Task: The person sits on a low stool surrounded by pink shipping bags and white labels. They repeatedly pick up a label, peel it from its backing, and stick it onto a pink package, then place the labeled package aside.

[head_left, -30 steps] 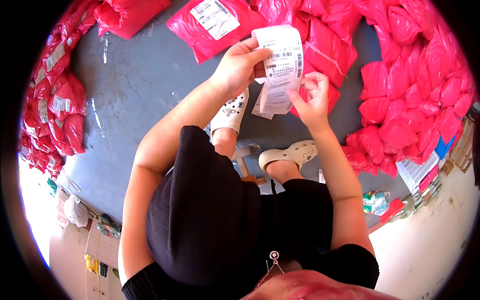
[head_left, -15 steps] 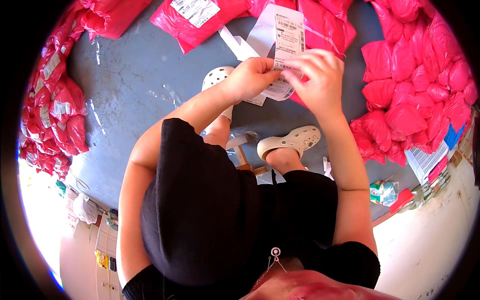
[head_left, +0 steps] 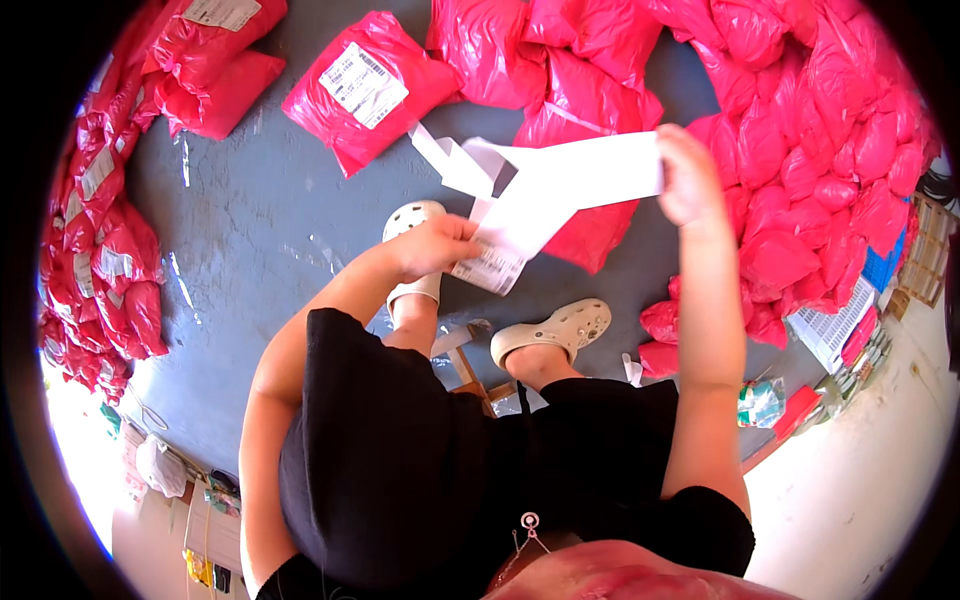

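A long white strip of shipping labels (head_left: 600, 172) is stretched between my hands, its blank side showing over most of its length. My left hand (head_left: 437, 246) pinches the strip near its lower end, where a printed label shows. Off to the right, my right hand (head_left: 690, 182) is closed on the other end, fingers bent over the edge. Past my left hand the paper folds and curls on the far side. Beneath the strip lies a pink plastic parcel (head_left: 590, 235), partly covered by it.
A pink parcel with a white label (head_left: 335, 125) lies beyond my left hand. Heaps of pink parcels (head_left: 800, 150) fill the right side, more (head_left: 120, 235) the left. My feet in cream clogs (head_left: 560, 333) rest on the grey floor (head_left: 260, 210), beside a small wooden stool (head_left: 466, 368).
My right hand has moved right and pulled the strip out sideways, turning its blank side up. My left hand has shifted down and left. The hands were close together before.
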### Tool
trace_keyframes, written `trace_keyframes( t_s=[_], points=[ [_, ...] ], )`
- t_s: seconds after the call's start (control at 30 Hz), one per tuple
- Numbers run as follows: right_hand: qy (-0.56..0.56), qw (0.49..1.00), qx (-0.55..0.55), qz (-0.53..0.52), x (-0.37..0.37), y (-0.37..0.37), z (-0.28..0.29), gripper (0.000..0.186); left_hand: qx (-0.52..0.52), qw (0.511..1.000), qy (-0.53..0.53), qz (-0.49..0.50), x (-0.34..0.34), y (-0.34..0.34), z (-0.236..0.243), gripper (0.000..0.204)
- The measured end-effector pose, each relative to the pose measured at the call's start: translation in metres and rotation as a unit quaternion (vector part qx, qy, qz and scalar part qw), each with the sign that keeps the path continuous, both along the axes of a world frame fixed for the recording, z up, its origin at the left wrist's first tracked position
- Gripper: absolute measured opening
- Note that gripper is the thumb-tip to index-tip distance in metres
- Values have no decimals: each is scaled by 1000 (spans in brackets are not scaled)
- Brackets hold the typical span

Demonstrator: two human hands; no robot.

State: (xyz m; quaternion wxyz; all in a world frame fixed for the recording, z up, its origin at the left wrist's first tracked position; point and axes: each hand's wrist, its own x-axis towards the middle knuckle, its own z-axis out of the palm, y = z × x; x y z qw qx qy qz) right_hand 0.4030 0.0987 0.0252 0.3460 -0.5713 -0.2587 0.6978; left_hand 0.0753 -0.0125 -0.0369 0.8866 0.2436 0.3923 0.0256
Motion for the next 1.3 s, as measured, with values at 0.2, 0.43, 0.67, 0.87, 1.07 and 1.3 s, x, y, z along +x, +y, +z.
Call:
trace_keyframes(
  t_s=[0.2,0.43,0.67,0.87,1.07,1.3],
  points=[
    [-283,840,443,-134,14,101,77,4,-107,994,-38,2,-16,-19,-3,27],
    [-639,515,551,150,-27,147,-42,12,-70,997,-35,-4,-14,-4,12,27],
    [-630,483,555,250,-16,117,-78,14,-37,999,-20,-16,-25,4,22,21],
    [-712,501,446,206,-38,182,-47,12,-55,998,-21,13,-29,9,29,24],
    [-651,621,349,263,-48,181,-150,68,-12,999,-26,-18,-28,10,28,25],
    [-429,822,324,186,-67,159,-55,63,22,996,-33,81,-10,18,32,24]
  ],
)
